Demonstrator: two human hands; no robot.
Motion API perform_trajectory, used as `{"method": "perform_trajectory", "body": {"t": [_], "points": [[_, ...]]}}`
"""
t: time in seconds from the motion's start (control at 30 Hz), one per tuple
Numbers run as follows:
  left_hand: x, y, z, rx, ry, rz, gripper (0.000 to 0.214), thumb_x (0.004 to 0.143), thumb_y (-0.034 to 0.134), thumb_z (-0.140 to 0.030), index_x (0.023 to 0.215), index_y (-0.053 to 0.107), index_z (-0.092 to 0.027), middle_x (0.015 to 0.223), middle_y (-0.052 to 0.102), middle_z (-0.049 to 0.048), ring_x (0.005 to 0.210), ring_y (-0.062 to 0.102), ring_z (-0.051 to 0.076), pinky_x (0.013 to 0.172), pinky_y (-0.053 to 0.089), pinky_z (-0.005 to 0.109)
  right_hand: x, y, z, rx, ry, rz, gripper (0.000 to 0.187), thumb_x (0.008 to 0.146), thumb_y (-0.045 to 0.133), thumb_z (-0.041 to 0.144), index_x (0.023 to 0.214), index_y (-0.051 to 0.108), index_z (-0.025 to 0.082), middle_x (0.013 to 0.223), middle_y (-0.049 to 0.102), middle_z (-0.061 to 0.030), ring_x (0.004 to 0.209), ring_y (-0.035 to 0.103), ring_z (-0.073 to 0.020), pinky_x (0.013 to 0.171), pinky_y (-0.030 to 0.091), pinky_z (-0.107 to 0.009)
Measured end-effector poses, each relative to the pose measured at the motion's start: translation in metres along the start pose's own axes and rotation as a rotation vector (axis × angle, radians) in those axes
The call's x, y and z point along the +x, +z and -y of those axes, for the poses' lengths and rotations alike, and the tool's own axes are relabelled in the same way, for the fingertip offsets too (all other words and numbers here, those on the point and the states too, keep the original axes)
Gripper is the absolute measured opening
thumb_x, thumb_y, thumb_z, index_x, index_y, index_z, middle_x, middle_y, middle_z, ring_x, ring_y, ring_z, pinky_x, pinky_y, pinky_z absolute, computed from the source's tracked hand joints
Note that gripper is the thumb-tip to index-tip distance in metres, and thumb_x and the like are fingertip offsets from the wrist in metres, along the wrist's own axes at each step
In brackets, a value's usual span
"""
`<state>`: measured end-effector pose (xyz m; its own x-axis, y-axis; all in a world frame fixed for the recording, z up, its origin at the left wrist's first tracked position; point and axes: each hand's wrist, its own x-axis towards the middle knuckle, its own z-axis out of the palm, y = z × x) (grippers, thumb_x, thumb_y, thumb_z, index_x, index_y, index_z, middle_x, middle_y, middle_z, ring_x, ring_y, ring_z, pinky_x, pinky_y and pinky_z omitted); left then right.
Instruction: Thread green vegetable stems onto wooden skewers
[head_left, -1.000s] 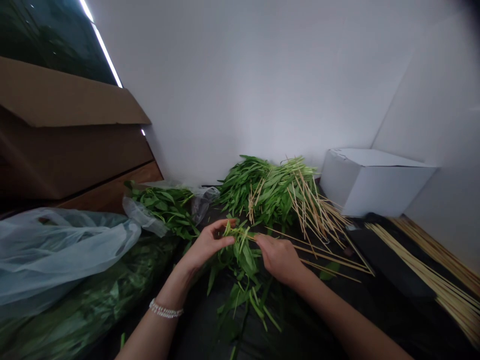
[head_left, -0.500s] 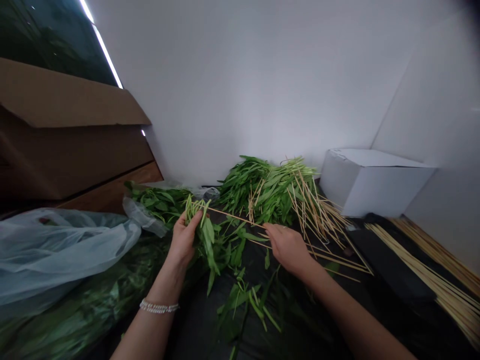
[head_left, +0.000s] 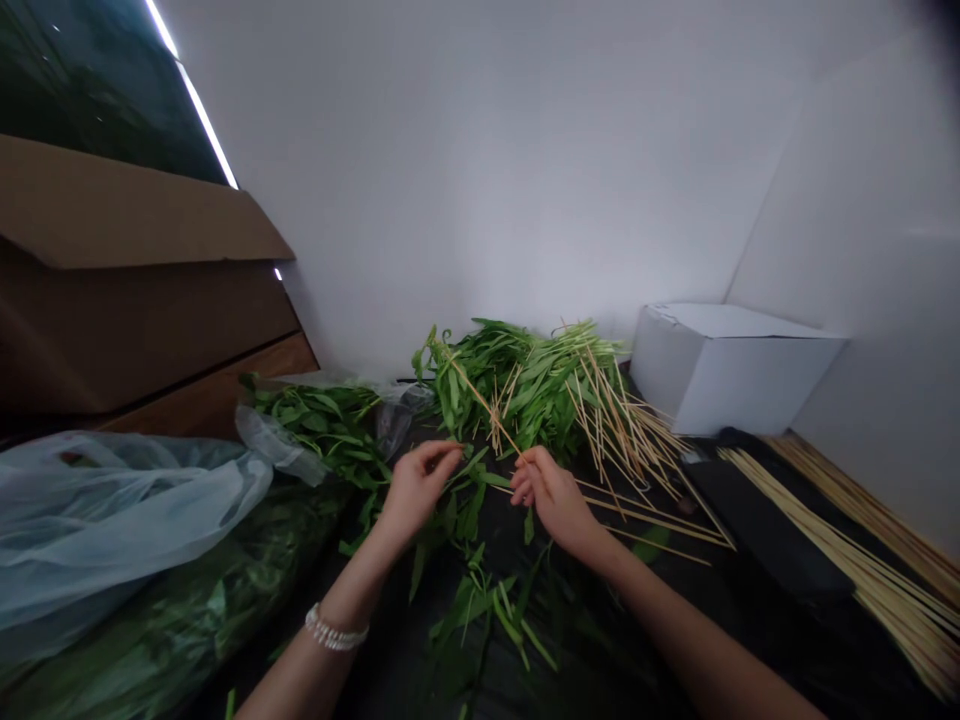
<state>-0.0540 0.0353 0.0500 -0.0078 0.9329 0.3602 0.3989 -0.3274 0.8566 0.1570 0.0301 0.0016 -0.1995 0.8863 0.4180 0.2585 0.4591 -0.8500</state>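
Note:
My right hand (head_left: 556,495) is closed around the lower end of a thin bamboo skewer (head_left: 487,408), which slants up and away to the left. Folded leafy greens (head_left: 439,362) are threaded on the skewer's far end, in front of the leafy pile. Lower and to the left, my left hand (head_left: 421,488) is off the skewer, its thumb and forefinger drawn together by a small bit of leaf; what they pinch, if anything, is too small to make out. Loose leafy stems (head_left: 469,500) lie on the dark surface between and below my hands.
Skewered greens (head_left: 551,385) are heaped against the wall, their sticks (head_left: 637,430) pointing right. On the left are bagged greens (head_left: 319,410), a clear plastic bag (head_left: 127,500) and a cardboard box (head_left: 135,310). A white box (head_left: 720,365), black case (head_left: 776,530) and bundled skewers (head_left: 847,545) are on the right.
My left hand has let go of the greens and drawn right, towards my right hand. The skewer has swung upward, carrying its greens away towards the pile.

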Motion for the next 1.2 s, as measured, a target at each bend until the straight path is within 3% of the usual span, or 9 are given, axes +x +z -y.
{"method": "perform_trajectory", "body": {"t": [0.07, 0.1, 0.3, 0.4, 0.57, 0.73, 0.9, 1.03, 1.2], "points": [[-0.001, 0.018, -0.005, -0.129, -0.1, 0.17, 0.031, 0.074, 0.068, -0.038, 0.096, 0.076, -0.018, 0.091, 0.075, 0.0072, 0.079, 0.065, 0.021, 0.074, 0.048, 0.03, -0.001, 0.002, 0.0, 0.006, -0.002, 0.004, 0.018, 0.097, 0.026, 0.026, 0.097, 0.043, 0.022, 0.077, 0.063, 0.0003, 0.058, 0.065, -0.0114, 0.054, 0.048, -0.023], [-0.002, 0.027, -0.008, -0.195, -0.143, 0.196, 0.033, 0.073, 0.069, -0.039, 0.098, 0.075, -0.017, 0.091, 0.075, 0.0071, 0.076, 0.065, 0.02, 0.072, 0.048, 0.03, -0.002, 0.003, 0.0, -0.004, -0.009, 0.006, 0.017, 0.097, 0.027, 0.026, 0.097, 0.043, 0.022, 0.078, 0.064, 0.0002, 0.058, 0.065, -0.0114, 0.055, 0.048, -0.023], [-0.018, 0.07, -0.019, -0.513, -0.295, 0.143, 0.039, 0.067, 0.075, -0.041, 0.098, 0.075, -0.016, 0.075, 0.072, 0.0046, 0.066, 0.06, 0.016, 0.062, 0.046, 0.026, -0.006, 0.006, 0.005, -0.09, -0.073, 0.043, 0.018, 0.098, 0.029, 0.027, 0.098, 0.046, 0.022, 0.069, 0.062, 0.0017, 0.059, 0.063, -0.013, 0.06, 0.048, -0.025], [-0.016, 0.067, -0.022, -0.538, -0.311, 0.077, 0.035, 0.066, 0.075, -0.042, 0.09, 0.075, -0.017, 0.079, 0.072, 0.0045, 0.068, 0.06, 0.014, 0.061, 0.044, 0.024, -0.006, 0.005, 0.007, -0.122, -0.091, 0.049, 0.021, 0.099, 0.029, 0.029, 0.099, 0.048, 0.022, 0.071, 0.062, 0.0013, 0.063, 0.063, -0.0136, 0.064, 0.047, -0.025], [0.006, 0.034, -0.025, -0.513, -0.297, 0.006, 0.034, 0.065, 0.075, -0.044, 0.083, 0.071, -0.016, 0.076, 0.069, 0.0026, 0.066, 0.058, 0.011, 0.057, 0.041, 0.02, -0.005, -0.003, 0.006, -0.239, -0.071, -0.044, 0.024, 0.099, 0.031, 0.033, 0.105, 0.051, 0.022, 0.08, 0.065, -0.0004, 0.072, 0.064, -0.0146, 0.071, 0.046, -0.026], [0.017, 0.018, -0.021, -0.385, -0.269, 0.031, 0.033, 0.065, 0.073, -0.044, 0.078, 0.067, -0.014, 0.068, 0.065, 0.0008, 0.059, 0.055, 0.009, 0.052, 0.037, 0.018, -0.005, -0.006, 0.007, -0.421, -0.08, -0.022, 0.028, 0.101, 0.029, 0.032, 0.113, 0.051, 0.021, 0.084, 0.068, -0.0023, 0.076, 0.065, -0.0162, 0.07, 0.045, -0.026], [0.033, 0.022, -0.011, -0.239, -0.197, 0.084, 0.027, 0.07, 0.065, -0.043, 0.076, 0.062, -0.017, 0.063, 0.063, -0.0003, 0.058, 0.058, 0.013, 0.052, 0.04, 0.021, -0.01, 0.0, 0.011, -0.836, -0.334, 0.135, 0.028, 0.1, 0.034, 0.028, 0.118, 0.052, 0.016, 0.094, 0.07, -0.0086, 0.084, 0.065, -0.0193, 0.076, 0.041, -0.03], [0.064, 0.024, -0.013, 0.102, -0.023, 0.086, 0.024, 0.079, 0.055, -0.038, 0.081, 0.066, -0.016, 0.062, 0.063, 0.0001, 0.054, 0.057, 0.014, 0.054, 0.042, 0.024, -0.011, 0.003, 0.01, -0.988, -0.411, 0.163, 0.029, 0.1, 0.037, 0.029, 0.121, 0.05, 0.016, 0.089, 0.069, -0.0071, 0.081, 0.064, -0.0196, 0.075, 0.039, -0.032], [0.111, 0.033, -0.034, 0.549, 0.151, 0.129, 0.026, 0.086, 0.049, -0.028, 0.086, 0.072, -0.014, 0.063, 0.065, 0.0022, 0.057, 0.055, 0.014, 0.06, 0.039, 0.025, -0.011, 0.002, 0.008, -1.017, -0.422, 0.158, 0.027, 0.1, 0.037, 0.029, 0.121, 0.05, 0.016, 0.087, 0.068, -0.0056, 0.076, 0.063, -0.0195, 0.07, 0.036, -0.032]]}}
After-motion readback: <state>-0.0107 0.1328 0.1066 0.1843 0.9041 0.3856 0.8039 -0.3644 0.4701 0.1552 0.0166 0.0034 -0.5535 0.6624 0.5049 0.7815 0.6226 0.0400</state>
